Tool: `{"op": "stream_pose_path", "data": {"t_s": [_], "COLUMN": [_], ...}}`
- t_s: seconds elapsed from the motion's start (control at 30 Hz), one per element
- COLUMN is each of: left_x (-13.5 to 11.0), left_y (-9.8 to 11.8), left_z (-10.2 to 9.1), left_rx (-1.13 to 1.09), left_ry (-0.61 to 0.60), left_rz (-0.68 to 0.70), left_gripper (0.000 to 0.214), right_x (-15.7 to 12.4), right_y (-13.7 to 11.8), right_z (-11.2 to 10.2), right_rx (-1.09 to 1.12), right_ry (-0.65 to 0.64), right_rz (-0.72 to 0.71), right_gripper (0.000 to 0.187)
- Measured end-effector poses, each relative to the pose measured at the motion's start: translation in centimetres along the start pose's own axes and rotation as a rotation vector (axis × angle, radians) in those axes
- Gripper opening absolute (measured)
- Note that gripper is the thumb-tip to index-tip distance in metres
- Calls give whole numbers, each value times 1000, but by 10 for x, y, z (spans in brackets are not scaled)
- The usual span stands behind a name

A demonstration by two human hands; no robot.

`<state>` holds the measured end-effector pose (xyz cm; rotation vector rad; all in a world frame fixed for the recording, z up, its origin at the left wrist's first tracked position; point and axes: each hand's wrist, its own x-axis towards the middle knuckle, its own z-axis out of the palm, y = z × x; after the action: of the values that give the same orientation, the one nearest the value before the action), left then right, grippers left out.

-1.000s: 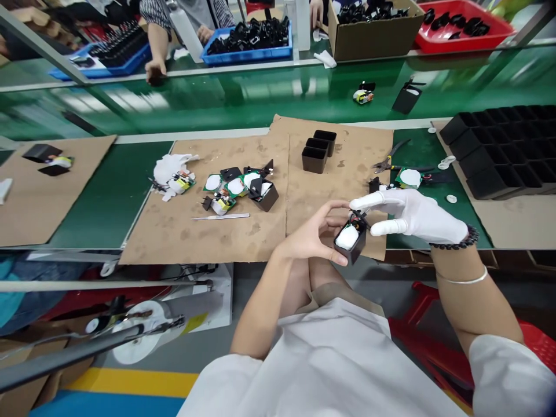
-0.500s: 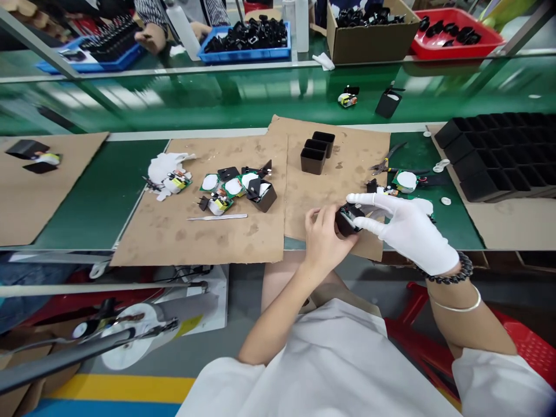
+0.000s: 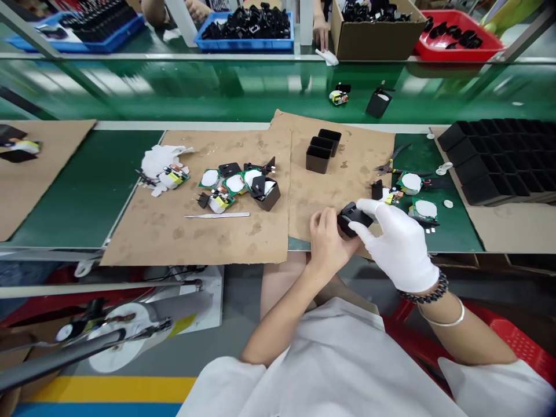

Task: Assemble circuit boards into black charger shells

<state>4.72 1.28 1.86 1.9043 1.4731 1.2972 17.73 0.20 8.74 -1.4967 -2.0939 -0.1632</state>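
Note:
My bare left hand (image 3: 326, 244) wraps round a small black plastic case (image 3: 353, 218) at the table's near edge. My right hand (image 3: 398, 246), in a white glove, has its thumb and fingertips on the case's black top piece. What lies inside the case is hidden. Just right of the case are circuit board assemblies (image 3: 410, 183) with white discs and a pair of cutting pliers (image 3: 391, 162). Beyond my hands, a short row of open black cases (image 3: 318, 160) stands on the cardboard (image 3: 299, 191).
To the left lie more circuit boards (image 3: 235, 184), metal tweezers (image 3: 217, 215) and a crumpled white glove (image 3: 160, 162). Many black cases (image 3: 499, 162) are stacked at the right. Across the green belt (image 3: 208, 87) are a blue tray (image 3: 247, 44), a cardboard box (image 3: 377, 40) and a co-worker's hand (image 3: 321, 33).
My gloved fingers have closed in on the case, and its open top now shows a black piece over it. A co-worker's hand has come down onto the white cloth behind the belt.

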Motion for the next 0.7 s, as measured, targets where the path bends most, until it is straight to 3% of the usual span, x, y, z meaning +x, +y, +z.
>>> {"op": "stream_pose_path", "data": {"t_s": [0.1, 0.2, 0.33, 0.4, 0.47, 0.57, 0.7], "left_x": [0, 3, 11, 12, 12, 8, 6], "left_y": [2, 5, 1, -6, -15, -24, -25], "left_z": [1, -6, -37, -55, -67, -73, -68], "left_rx": [3, 28, 71, 71, 42, -35, -57], "left_ry": [10, -26, -266, -311, -243, -111, -101], "left_rz": [-10, -6, 23, 9, -24, -42, -52], "left_gripper": [42, 38, 37, 41, 43, 38, 31], "right_x": [-15, -25, -26, -25, -24, -24, -24], "right_y": [3, 8, 13, 14, 14, 14, 15], "right_z": [13, 27, 32, 29, 26, 24, 21], "right_rx": [88, 194, 206, 197, 192, 192, 197], "right_ry": [70, 81, 113, 172, 210, 163, 211], "right_rz": [-7, 13, -8, -16, 3, -40, -47], "right_gripper": [17, 26, 21, 22, 24, 18, 23]}}
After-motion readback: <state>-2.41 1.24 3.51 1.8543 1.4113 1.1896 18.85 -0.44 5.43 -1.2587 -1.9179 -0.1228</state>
